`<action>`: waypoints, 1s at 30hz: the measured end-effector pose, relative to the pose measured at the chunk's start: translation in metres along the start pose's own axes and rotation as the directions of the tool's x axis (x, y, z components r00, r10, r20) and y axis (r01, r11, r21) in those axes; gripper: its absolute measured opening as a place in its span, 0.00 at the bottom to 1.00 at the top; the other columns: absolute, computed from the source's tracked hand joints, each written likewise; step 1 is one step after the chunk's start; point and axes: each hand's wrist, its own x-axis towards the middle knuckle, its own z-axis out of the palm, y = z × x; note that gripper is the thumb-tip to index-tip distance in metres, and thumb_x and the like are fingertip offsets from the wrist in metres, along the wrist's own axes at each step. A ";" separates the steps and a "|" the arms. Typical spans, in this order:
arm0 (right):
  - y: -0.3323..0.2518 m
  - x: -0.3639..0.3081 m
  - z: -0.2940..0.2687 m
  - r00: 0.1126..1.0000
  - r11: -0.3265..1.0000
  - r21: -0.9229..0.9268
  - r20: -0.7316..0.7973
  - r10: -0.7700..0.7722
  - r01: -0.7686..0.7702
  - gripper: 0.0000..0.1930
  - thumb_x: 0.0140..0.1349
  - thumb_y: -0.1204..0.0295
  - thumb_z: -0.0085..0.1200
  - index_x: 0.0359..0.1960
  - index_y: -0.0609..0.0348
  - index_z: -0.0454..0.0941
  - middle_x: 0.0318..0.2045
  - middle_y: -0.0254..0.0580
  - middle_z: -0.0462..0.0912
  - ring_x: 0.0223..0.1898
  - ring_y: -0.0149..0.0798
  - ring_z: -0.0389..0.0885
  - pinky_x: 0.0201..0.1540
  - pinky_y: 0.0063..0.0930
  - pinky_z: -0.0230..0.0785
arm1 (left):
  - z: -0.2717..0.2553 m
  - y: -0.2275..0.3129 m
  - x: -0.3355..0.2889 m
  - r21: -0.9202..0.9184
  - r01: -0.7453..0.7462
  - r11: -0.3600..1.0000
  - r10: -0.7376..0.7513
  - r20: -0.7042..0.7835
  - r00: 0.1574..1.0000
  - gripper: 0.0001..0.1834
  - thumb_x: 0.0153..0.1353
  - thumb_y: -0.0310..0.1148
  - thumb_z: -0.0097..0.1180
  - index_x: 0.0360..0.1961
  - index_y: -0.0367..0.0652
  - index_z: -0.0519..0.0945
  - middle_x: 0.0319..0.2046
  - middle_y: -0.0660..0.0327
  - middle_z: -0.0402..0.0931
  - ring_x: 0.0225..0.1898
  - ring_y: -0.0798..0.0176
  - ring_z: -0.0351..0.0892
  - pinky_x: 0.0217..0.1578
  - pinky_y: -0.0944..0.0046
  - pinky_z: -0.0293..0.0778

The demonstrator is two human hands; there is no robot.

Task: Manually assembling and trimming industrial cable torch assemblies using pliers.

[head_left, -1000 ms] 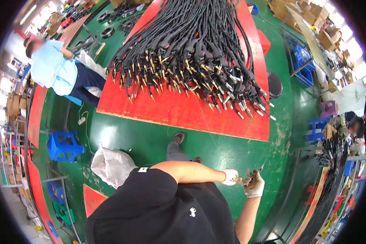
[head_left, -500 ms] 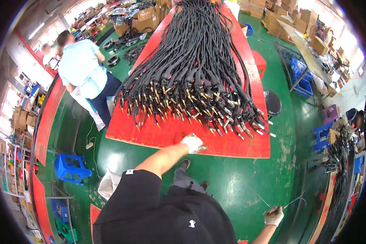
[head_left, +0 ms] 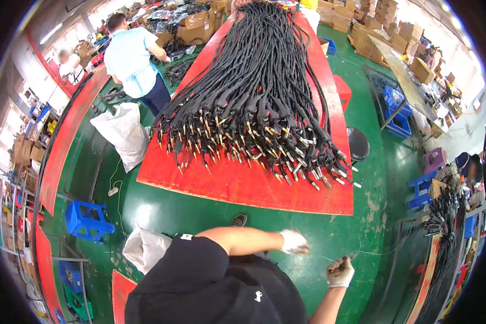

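My right hand [head_left: 340, 271], in a white glove with dark fingertips, is closed round a thin pale strand [head_left: 380, 253], a wire or string. The strand trails off to the right, and a short end points left from the fingers. My left hand [head_left: 294, 242], gloved the same way, reaches across in front of my body toward the right hand, a small gap apart. Its fingertips are blurred, so their grip is unclear. Beyond both hands, a large bundle of black cables [head_left: 259, 70] with metal plug ends covers much of a red table [head_left: 237, 191].
A white sack [head_left: 125, 135] stands left of the table near a person in light blue [head_left: 129, 59]. A blue stool [head_left: 89, 220] and another pale sack [head_left: 146, 248] are at my left. At right are a black round stool [head_left: 357, 143] and a rack of dark cables [head_left: 451, 216].
My left hand has moved from the table's front edge rightward and nearer to me. My right hand has shifted left with the strand. The person in blue has moved farther off.
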 end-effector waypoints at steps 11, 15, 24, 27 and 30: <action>-0.046 -0.006 -0.067 0.965 0.968 -0.056 -0.079 -0.249 0.245 0.09 0.73 0.58 0.49 0.41 0.47 0.75 0.32 0.35 0.81 0.20 0.33 0.72 0.22 0.28 0.71 | -0.081 -0.099 -0.051 -0.008 0.697 0.717 -0.676 -0.255 0.691 0.25 0.70 0.54 0.43 0.37 0.49 0.87 0.34 0.50 0.84 0.35 0.48 0.84 0.39 0.49 0.78; -0.008 -0.002 -0.034 0.983 0.986 -0.064 -0.087 -0.162 0.156 0.14 0.72 0.55 0.51 0.53 0.44 0.72 0.48 0.43 0.81 0.22 0.38 0.74 0.24 0.34 0.71 | 0.078 0.011 0.063 -0.460 0.054 0.886 -0.178 -0.231 0.957 0.15 0.66 0.39 0.49 0.42 0.41 0.82 0.28 0.54 0.82 0.29 0.56 0.78 0.32 0.52 0.73; 0.017 0.002 -0.032 0.970 0.957 -0.161 0.028 -0.239 0.241 0.13 0.71 0.57 0.52 0.49 0.48 0.74 0.34 0.39 0.80 0.25 0.36 0.74 0.25 0.35 0.71 | 0.104 0.058 0.066 -0.171 -0.059 0.984 0.082 0.128 0.988 0.10 0.62 0.41 0.55 0.34 0.47 0.82 0.31 0.52 0.83 0.35 0.47 0.84 0.36 0.51 0.79; -0.011 0.013 -0.053 0.951 0.968 -0.137 -0.197 -0.236 0.212 0.12 0.71 0.57 0.52 0.44 0.50 0.74 0.29 0.37 0.77 0.24 0.34 0.71 0.24 0.33 0.68 | 0.077 0.074 0.059 0.021 0.002 1.000 -0.002 -0.010 1.000 0.19 0.65 0.44 0.52 0.47 0.41 0.79 0.49 0.44 0.78 0.55 0.40 0.77 0.55 0.41 0.70; -0.030 0.013 -0.087 0.871 0.971 -0.236 -0.470 -0.142 0.031 0.10 0.71 0.59 0.51 0.40 0.51 0.73 0.26 0.35 0.74 0.23 0.34 0.69 0.23 0.32 0.64 | 0.068 0.069 0.058 0.139 -0.017 0.990 0.032 -0.110 0.993 0.21 0.64 0.44 0.54 0.51 0.41 0.78 0.52 0.44 0.75 0.57 0.39 0.73 0.58 0.40 0.67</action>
